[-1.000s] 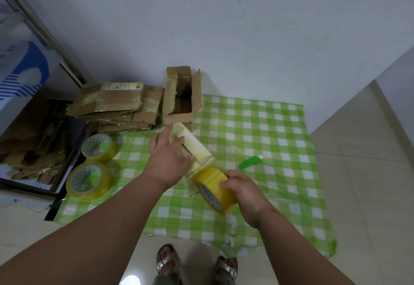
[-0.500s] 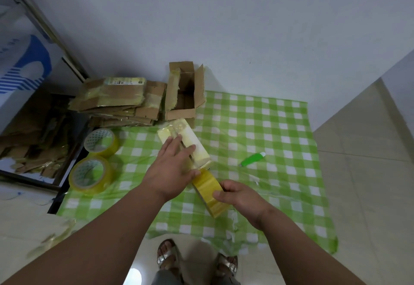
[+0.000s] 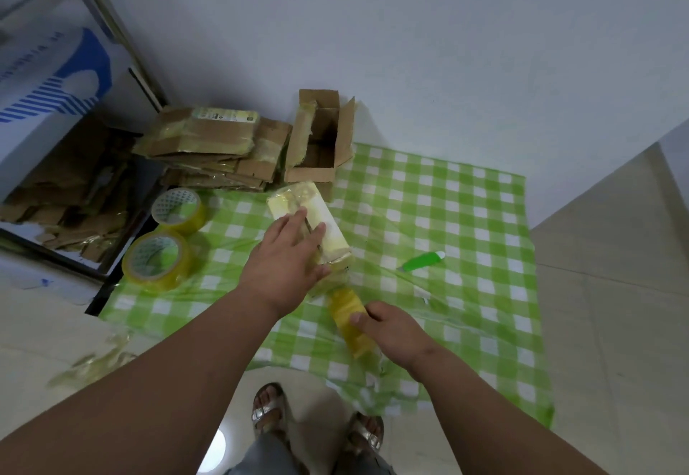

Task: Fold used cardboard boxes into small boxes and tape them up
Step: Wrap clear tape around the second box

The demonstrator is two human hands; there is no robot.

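A small tape-wrapped box (image 3: 317,224) lies slantwise on the cloth, a yellow tape roll (image 3: 348,316) at its near end.
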